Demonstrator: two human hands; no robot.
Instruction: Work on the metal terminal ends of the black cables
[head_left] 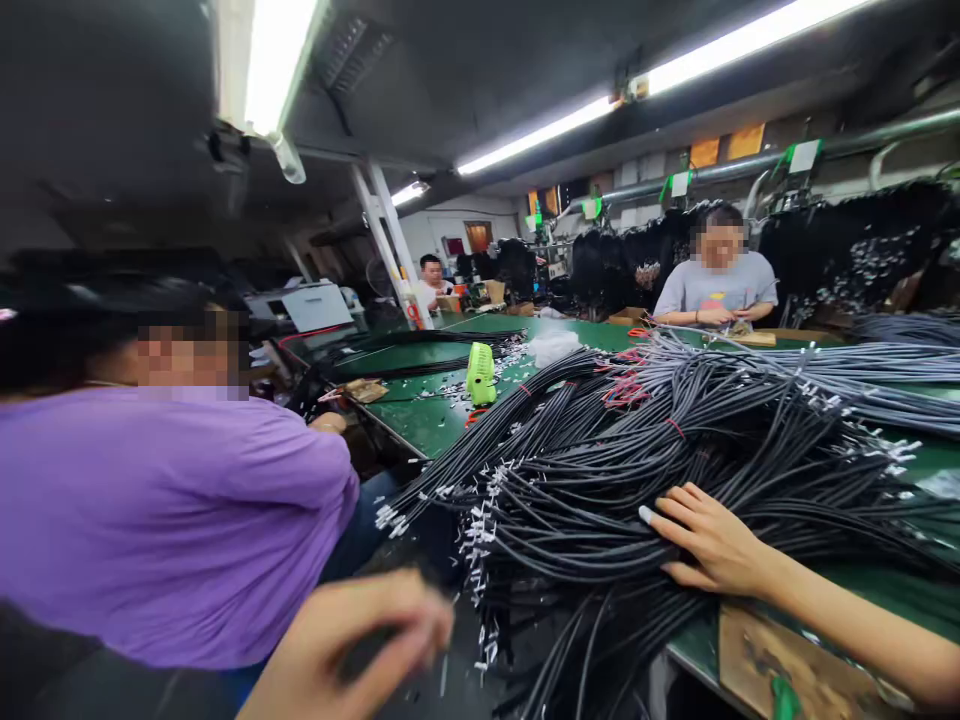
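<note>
My right hand (709,540) lies on a heap of black cables (585,520), its fingers spread over them and something white on one fingertip. The cables have white ends, and red ties hold some in bundles. My left hand (360,640) is raised at the lower front, left of the heap and apart from it. Its thumb and fingers curl together in a pinch, smeared by motion; whatever is between the tips, if anything, cannot be made out. Grey cables (847,365) lie behind the black ones.
A person in a purple top (187,520) sits close on my left. Across the green table (420,415), another in a grey shirt (716,290) works with both hands. A lime-green fan-like device (481,374) stands near scraps and clear plastic (553,347). A brown board (787,660) lies below my right arm.
</note>
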